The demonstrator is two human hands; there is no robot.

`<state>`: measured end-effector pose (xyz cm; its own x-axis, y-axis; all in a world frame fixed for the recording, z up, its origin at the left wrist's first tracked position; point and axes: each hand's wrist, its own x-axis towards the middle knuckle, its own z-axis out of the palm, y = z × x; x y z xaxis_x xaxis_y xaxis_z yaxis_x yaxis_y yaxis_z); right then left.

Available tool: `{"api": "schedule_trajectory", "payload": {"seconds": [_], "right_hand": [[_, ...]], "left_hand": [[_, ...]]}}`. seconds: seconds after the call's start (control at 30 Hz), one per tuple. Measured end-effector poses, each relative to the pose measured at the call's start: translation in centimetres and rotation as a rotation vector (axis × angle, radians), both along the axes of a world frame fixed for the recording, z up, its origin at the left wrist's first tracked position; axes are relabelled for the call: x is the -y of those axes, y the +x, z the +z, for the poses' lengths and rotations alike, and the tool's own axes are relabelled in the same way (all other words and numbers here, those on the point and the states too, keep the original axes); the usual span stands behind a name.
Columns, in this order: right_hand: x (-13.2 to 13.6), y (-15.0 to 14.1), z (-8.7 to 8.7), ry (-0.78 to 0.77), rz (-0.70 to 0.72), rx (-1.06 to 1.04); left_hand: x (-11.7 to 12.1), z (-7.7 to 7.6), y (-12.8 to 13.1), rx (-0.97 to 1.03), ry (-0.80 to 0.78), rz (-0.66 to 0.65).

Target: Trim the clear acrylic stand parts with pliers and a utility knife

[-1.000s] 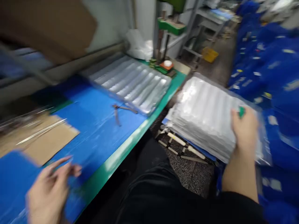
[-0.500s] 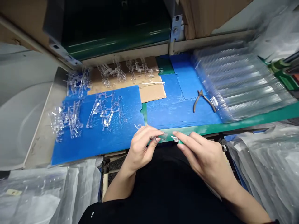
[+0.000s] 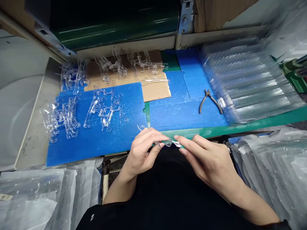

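Note:
Between thumb and fingers, my left hand (image 3: 143, 151) pinches a small clear plastic part (image 3: 168, 143) near the table's front edge. My right hand (image 3: 208, 157) is closed on a small knife (image 3: 177, 144) with a shiny blade and a bit of green at its grip; most of the handle is hidden in the palm. The blade's tip meets the right end of the plastic part, though exact contact is hard to make out. Just beyond my left fingers, a clear plastic scrap (image 3: 141, 127) lies on the blue sheet (image 3: 124, 140).
Clear moulded plastic frames (image 3: 105, 108) lie in groups at left and on the cardboard (image 3: 155, 92). Side cutters (image 3: 209, 99) rest at right, beside stacked clear trays (image 3: 254, 83). Bagged sheets (image 3: 275, 159) stand below the table on both sides. A dark green roller (image 3: 115, 28) spans the back.
My right hand has moved slightly left, bringing the blade from a gap up to the plastic part. My left hand keeps its pinch. The whole view has shifted a little.

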<state>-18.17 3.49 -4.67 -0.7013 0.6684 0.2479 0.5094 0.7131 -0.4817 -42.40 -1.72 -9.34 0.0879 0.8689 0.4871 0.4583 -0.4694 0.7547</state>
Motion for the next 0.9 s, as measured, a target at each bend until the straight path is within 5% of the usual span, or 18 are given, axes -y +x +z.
{"api": "schedule_trajectory", "payload": {"seconds": [0.37,0.67,0.9], "right_hand": [[-2.5,0.3,-2.0,-0.058,-0.188,0.023],[-1.1,0.6,-1.3,-0.243,0.059,-0.157],[-0.5,0.2,-1.2,-0.131,0.174,-0.215]], "left_hand": [[0.4,0.3,0.6,0.104,-0.145,-0.056],[0.8,0.3,0.8,0.370,-0.354,-0.158],[0.7,0.3,0.8,0.434,-0.373,-0.302]]}}
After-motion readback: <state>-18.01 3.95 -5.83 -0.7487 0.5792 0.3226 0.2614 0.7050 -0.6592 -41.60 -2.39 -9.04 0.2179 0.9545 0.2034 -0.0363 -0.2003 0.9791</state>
